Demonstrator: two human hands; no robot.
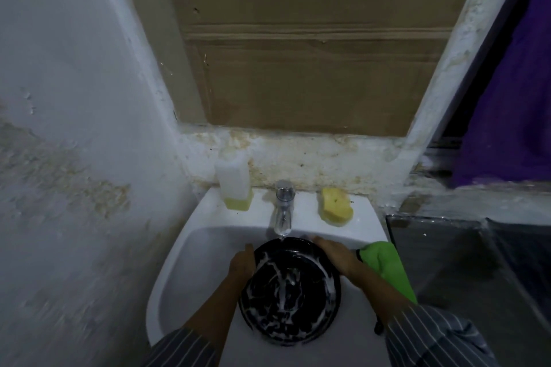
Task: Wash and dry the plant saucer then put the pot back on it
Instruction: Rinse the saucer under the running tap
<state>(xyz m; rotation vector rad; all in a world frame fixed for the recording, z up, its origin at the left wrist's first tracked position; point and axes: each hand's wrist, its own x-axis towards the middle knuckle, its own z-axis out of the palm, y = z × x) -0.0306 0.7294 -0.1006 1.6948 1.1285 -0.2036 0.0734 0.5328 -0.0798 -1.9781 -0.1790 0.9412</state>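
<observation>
Item: black plant saucer (290, 289), round, no long axis; hollow face up, far rim raised toward the tap (283, 208), streaked with suds, held over the white sink (190, 262) basin. Left hand (242, 262) grips the left rim, fingers curled round it; right hand (334, 255) grips the far-right rim likewise. Basin room lies left and near. Green cloth (387, 265) on the sink's right edge; sponge (335, 207) and soap bottle (234, 185) on the far ledge.
</observation>
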